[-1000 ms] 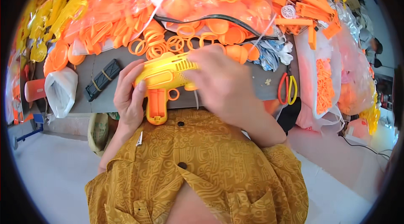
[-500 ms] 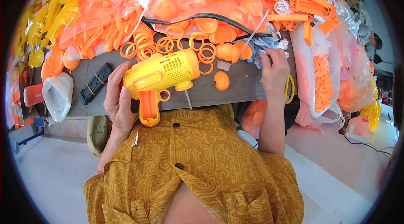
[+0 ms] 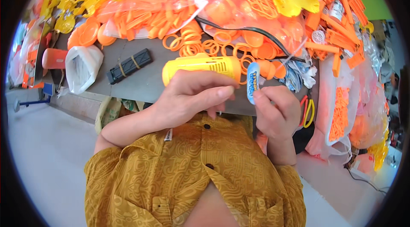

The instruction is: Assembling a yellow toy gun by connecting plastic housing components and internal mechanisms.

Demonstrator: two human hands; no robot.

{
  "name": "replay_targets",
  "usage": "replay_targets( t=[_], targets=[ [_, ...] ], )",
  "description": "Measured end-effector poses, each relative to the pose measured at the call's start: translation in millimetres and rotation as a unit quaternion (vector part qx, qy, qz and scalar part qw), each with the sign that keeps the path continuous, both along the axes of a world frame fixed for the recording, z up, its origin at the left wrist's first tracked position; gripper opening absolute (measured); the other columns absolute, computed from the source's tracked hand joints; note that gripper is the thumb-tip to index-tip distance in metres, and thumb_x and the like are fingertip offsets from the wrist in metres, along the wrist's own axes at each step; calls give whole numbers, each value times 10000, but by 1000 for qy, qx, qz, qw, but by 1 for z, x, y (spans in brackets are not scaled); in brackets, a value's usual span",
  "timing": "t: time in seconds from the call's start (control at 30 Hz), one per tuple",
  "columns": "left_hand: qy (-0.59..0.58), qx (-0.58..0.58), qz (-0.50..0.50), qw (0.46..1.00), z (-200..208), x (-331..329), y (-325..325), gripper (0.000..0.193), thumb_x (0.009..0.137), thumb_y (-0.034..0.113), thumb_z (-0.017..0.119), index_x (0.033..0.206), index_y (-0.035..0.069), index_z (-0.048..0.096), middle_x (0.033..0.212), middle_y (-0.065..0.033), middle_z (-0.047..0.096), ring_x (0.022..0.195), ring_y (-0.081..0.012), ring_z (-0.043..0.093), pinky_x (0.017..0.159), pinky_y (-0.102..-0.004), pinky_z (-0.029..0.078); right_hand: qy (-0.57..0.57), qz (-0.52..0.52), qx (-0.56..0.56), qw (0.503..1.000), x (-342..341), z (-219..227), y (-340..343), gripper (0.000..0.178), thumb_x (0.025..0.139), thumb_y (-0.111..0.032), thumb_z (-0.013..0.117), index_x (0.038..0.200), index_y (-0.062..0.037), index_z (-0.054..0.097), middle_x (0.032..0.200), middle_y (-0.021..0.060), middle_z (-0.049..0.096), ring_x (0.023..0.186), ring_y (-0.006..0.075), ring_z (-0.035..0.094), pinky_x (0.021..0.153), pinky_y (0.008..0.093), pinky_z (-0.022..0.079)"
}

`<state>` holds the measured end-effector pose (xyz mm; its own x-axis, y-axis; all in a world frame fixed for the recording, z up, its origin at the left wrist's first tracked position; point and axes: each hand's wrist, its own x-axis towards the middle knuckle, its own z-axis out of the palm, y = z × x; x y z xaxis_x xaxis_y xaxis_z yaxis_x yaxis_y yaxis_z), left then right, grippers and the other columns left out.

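Observation:
My right hand [image 3: 277, 112] pinches a small blue oval sticker [image 3: 253, 82] with lettering on it, held upright between thumb and fingertips above the table edge. Just left of it, my left hand [image 3: 190, 97] reaches across with its fingers stretched toward the sticker and its thumb apart from them; nothing shows between them. Behind that hand lies a yellow toy gun [image 3: 226, 65] with slotted vents, its handle hidden by my hand and wrist. Whether the left hand touches the gun is hidden.
Orange rings [image 3: 210, 48] and bagged orange parts [image 3: 149, 18] crowd the table's back. A banded black block [image 3: 129, 65] and an open white bag [image 3: 83, 70] lie left. At right are blue-white crumpled pieces [image 3: 294, 75], yellow-and-red-handled pliers or scissors [image 3: 309, 114] and a tub of orange pieces [image 3: 339, 116].
My right hand has come from the crumpled pieces toward the middle, bringing the blue sticker. My left hand has moved from the gun's rear to in front of it. The view has shifted.

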<state>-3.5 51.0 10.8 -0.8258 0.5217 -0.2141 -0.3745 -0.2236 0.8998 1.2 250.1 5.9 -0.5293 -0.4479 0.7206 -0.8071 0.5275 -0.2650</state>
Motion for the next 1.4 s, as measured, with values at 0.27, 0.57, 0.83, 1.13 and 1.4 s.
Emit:
replay_targets(
  t=[0.27,0.57,0.83,1.13,1.4],
  targets=[
    [-26,60,48,997,-5,-7,0,185,855,113,505,892,-38,604,719,-54,594,596,-94,554,493,-200,463,17,73,46,996,-12,-3,-28,263,604,7,656,852,-50,587,809,74,512,603,195,511,478,274,403],
    [86,-134,39,986,9,-10,-17,121,776,70,616,866,-9,597,651,-19,593,529,-32,532,445,-166,427,-258,75,-108,957,-31,24,-42,259,709,-99,664,929,-10,558,777,80,552,572,178,516,504,255,425],
    [85,-132,103,982,8,-7,-24,91,785,70,608,822,-9,583,608,-7,575,507,-26,522,423,-168,411,-455,35,-178,872,-28,20,-51,69,750,-28,622,738,-3,559,600,19,499,496,87,457,443,213,365],
    [183,-186,118,958,-3,-5,-38,88,768,50,602,814,-22,588,628,-41,582,610,-49,526,526,-227,432,-155,95,-78,980,-24,13,-55,223,684,9,633,892,12,552,872,132,543,682,211,555,580,270,462],
    [239,-184,60,952,-10,2,-44,63,743,19,610,794,-13,592,662,-45,584,603,-87,540,568,-214,437,-112,168,17,979,-17,-4,-42,345,598,36,675,913,-29,549,911,114,561,753,258,559,629,315,462]
  ],
)
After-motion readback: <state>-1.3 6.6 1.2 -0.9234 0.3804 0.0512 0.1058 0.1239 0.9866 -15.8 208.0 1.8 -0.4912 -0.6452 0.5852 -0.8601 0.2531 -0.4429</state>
